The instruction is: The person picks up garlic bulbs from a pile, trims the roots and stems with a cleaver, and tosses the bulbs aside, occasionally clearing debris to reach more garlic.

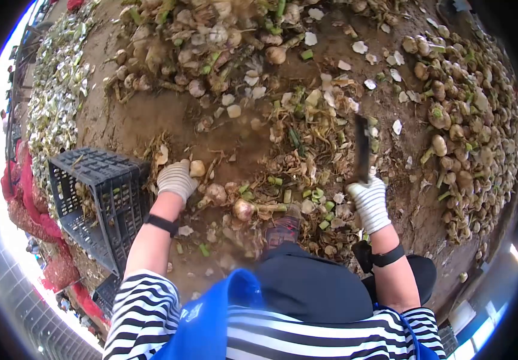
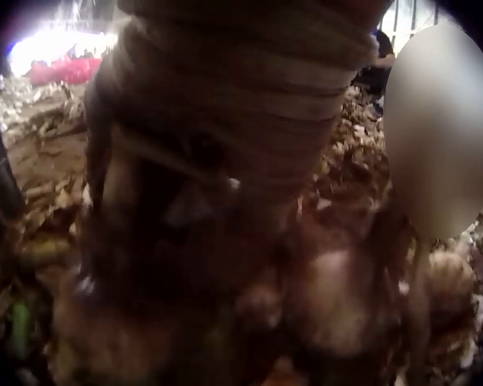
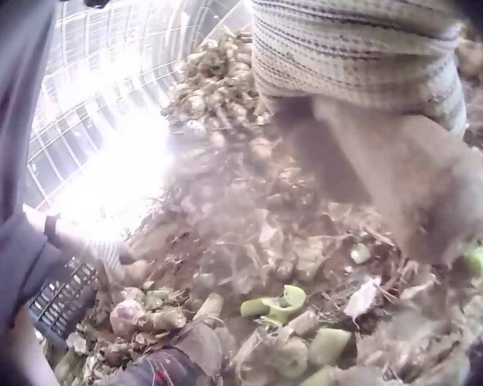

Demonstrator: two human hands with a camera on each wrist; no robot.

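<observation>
In the head view the left hand (image 1: 176, 180), in a striped glove, is low over the ground beside the crate, its fingers and thumb at a pale garlic bulb (image 1: 197, 168), which it seems to pinch. The left wrist view is dark and blurred, with the glove (image 2: 241, 88) filling its top. My right hand (image 1: 370, 201) grips a dark, broad blade (image 1: 362, 147) that points away from the body; its handle is hidden in the fingers. Between the hands a garlic bulb with stem (image 1: 244, 210) lies near the shoe. The right wrist view shows the right glove (image 3: 362, 56) close up.
A black crate (image 1: 99, 198) stands on its side at left. Garlic with stems is heaped ahead (image 1: 211, 36), more bulbs are piled at right (image 1: 475, 132). Cut green stems (image 1: 317, 194) and dry leaves lie by the shoe (image 1: 283, 231). Red net sacks (image 1: 36, 210) are far left.
</observation>
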